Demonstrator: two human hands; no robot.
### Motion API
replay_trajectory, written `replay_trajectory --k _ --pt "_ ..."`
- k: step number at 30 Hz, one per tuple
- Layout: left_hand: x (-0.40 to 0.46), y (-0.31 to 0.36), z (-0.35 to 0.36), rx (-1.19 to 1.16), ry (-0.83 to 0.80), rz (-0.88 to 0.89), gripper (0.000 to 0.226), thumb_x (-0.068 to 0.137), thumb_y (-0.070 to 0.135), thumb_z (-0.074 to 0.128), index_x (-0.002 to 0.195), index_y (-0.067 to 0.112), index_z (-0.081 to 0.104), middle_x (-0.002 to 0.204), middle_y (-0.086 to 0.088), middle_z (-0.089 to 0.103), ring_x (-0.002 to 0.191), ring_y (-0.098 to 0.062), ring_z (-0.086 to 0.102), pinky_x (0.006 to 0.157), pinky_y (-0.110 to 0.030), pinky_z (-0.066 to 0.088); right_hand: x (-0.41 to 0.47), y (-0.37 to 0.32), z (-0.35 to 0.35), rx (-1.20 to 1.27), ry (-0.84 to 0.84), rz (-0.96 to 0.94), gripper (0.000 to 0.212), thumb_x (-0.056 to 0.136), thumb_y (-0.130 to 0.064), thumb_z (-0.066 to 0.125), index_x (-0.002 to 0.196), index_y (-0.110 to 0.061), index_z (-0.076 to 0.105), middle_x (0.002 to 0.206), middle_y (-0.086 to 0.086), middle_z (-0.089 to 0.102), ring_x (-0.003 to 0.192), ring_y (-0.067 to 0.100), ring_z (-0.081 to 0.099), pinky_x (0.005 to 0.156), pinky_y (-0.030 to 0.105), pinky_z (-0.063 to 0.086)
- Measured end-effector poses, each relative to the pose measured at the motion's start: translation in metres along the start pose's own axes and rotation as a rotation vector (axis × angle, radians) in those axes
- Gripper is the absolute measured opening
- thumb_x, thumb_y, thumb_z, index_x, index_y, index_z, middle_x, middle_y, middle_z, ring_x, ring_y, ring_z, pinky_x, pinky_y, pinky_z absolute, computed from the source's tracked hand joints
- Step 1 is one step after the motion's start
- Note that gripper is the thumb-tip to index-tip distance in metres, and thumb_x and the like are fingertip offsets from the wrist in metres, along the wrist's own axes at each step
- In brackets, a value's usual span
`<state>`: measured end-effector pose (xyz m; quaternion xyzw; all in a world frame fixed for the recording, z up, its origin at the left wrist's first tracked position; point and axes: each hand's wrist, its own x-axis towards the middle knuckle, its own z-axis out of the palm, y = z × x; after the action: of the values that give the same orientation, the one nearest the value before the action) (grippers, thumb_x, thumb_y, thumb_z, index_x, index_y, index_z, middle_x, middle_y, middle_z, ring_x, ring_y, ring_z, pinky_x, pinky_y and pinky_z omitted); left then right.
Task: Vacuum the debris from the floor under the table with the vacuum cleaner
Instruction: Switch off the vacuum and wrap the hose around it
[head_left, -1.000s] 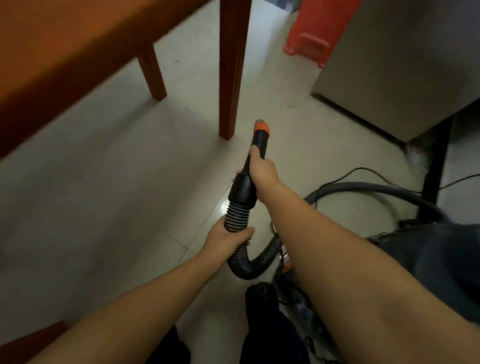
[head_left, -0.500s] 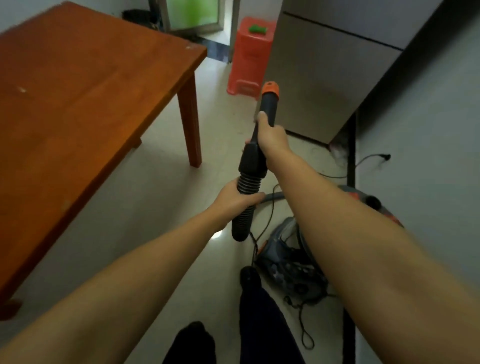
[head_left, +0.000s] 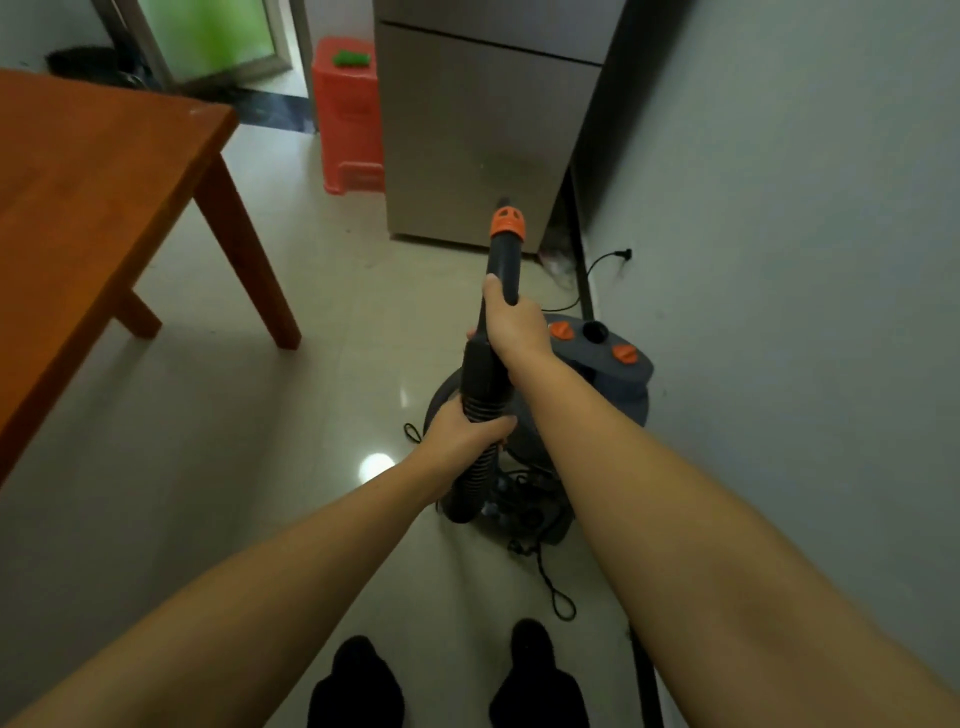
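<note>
Risen from the crouch a second ago: right hand (head_left: 517, 325) and left hand (head_left: 464, 434) both clamped on vacuum hose (head_left: 485, 371), nozzle raised, away from counter (head_left: 98, 208); vacuuming seemingly finished

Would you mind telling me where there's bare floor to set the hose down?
Bare tile lies between the table leg and the vacuum cleaner, and left of the feet. It is crowded by the wall, where canister and cord sit.
</note>
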<state>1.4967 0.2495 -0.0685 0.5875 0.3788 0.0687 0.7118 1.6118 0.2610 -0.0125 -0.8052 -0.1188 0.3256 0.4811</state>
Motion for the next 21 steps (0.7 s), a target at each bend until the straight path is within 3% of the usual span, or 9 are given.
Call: replay_trajectory --k 3,8,11,14,18,21 --pt "0.015 0.0 0.051 0.057 0.02 0.018 0.014 0.079 0.008 0.067 0.087 0.014 0.057 0.072 -0.005 0.062 0.068 -0.018 0.06 0.069 -0.034 0.051 0.02 0.017 -0.05 0.01 -0.008 -0.022 0.042 0.097 -0.048 0.042 0.11 -0.009 0.051 0.078 0.003 0.062 0.075 0.02 0.065 0.066 0.033 0.053" --pt "0.044 -0.002 0.143 0.063 0.13 0.016 0.027 0.078 0.012 0.068 0.087 0.032 0.052 0.084 -0.004 0.064 0.083 -0.023 0.063 0.077 -0.038 0.052 0.068 0.053 -0.129 0.022 -0.233 -0.039 0.049 0.095 -0.052 0.043 0.119 -0.01 0.051 0.086 0.009 0.068 0.084 0.027 0.069 0.09 0.045 0.055" --pt "0.055 -0.004 0.189 0.061 0.158 -0.019 0.021 0.081 0.012 0.067 0.097 0.021 0.057 0.088 -0.006 0.063 0.083 -0.02 0.061 0.07 -0.028 0.05 0.101 0.064 -0.181 0.004 -0.31 -0.033 0.053 0.095 -0.056 0.037 0.116 -0.011 0.054 0.105 0.014 0.067 0.098 0.029 0.067 0.092 0.047 0.053" --pt "0.065 -0.009 0.207 0.055 0.231 -0.052 0.021 0.082 0.013 0.067 0.101 0.013 0.057 0.088 -0.009 0.063 0.08 -0.019 0.06 0.064 -0.024 0.047 0.146 0.074 -0.23 0.015 -0.229 0.009 0.036 0.102 -0.037 0.037 0.115 -0.006 0.05 0.1 0.011 0.063 0.09 0.023 0.065 0.078 0.036 0.056" --pt "0.086 -0.025 0.21 -0.019 0.361 -0.115 0.016 0.082 0.011 0.066 0.096 0.014 0.058 0.086 -0.01 0.064 0.079 -0.021 0.061 0.069 -0.03 0.049 0.21 0.104 -0.27 -0.178 -0.149 0.14 0.017 0.102 -0.016 0.04 0.096 -0.004 0.05 0.077 0.01 0.053 0.062 0.019 0.055 0.055 0.029 0.048" --pt "0.108 -0.037 0.21 -0.08 0.439 -0.159 0.016 0.083 0.013 0.066 0.097 0.013 0.059 0.079 -0.006 0.064 0.075 -0.022 0.061 0.07 -0.032 0.05 0.246 0.142 -0.261 -0.301 -0.195 0.252 0.02 0.1 -0.017 0.043 0.111 -0.001 0.049 0.074 0.015 0.054 0.057 0.023 0.053 0.05 0.032 0.045"
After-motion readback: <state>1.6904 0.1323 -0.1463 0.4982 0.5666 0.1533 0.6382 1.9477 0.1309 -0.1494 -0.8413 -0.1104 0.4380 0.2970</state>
